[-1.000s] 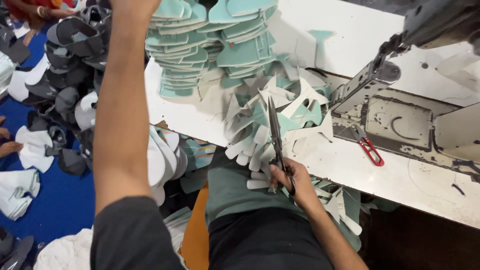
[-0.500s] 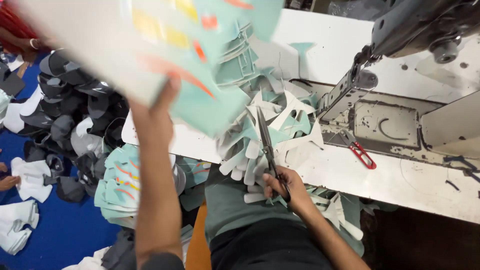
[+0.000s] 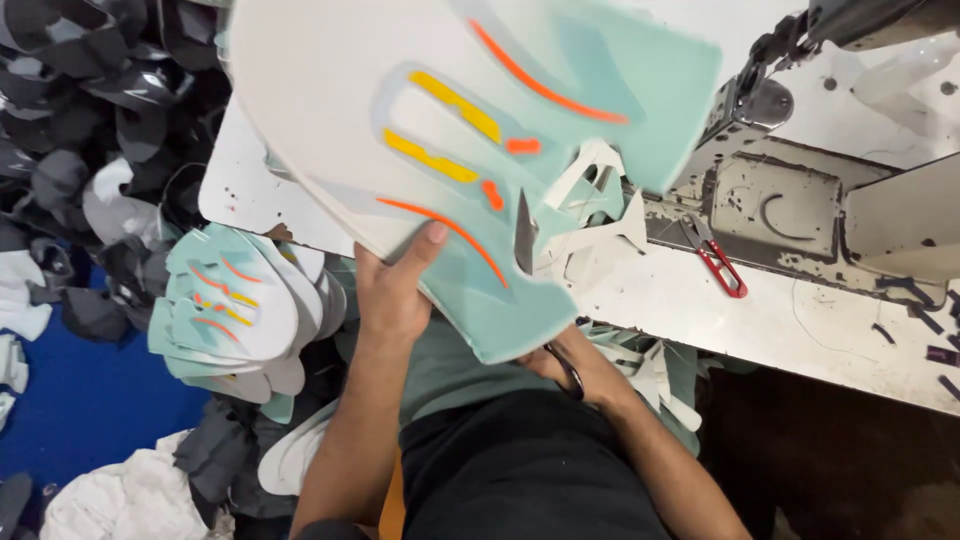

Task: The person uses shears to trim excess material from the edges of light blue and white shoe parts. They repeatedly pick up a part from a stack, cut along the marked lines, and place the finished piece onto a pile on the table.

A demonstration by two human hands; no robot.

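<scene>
We see the left hand (image 3: 392,290) closed on the lower edge of a large flat cut piece (image 3: 470,150), white and mint green with orange and yellow stripes, thumb pressed on its face. Half a second ago this piece was lifted higher and further left, blurred; now it is nearer the camera, sharper, and covers most of the table's left part. A second ago the left arm was reaching up to the stack of mint pieces at the far edge, which the held piece now hides.

The right hand (image 3: 580,365) sits low by the lap, mostly behind the piece, fingers wrapped through the handles of scissors (image 3: 566,368); the blades are hidden, whereas earlier they pointed up over the scraps.

Just past the piece, white and mint offcuts (image 3: 590,200) lie on the white table (image 3: 800,320). Small red snips (image 3: 718,262) lie as before beside the sewing machine (image 3: 790,200). To the left of the left arm a pile of matching pieces (image 3: 235,310) rests, with dark grey pieces (image 3: 90,110) beyond it.
</scene>
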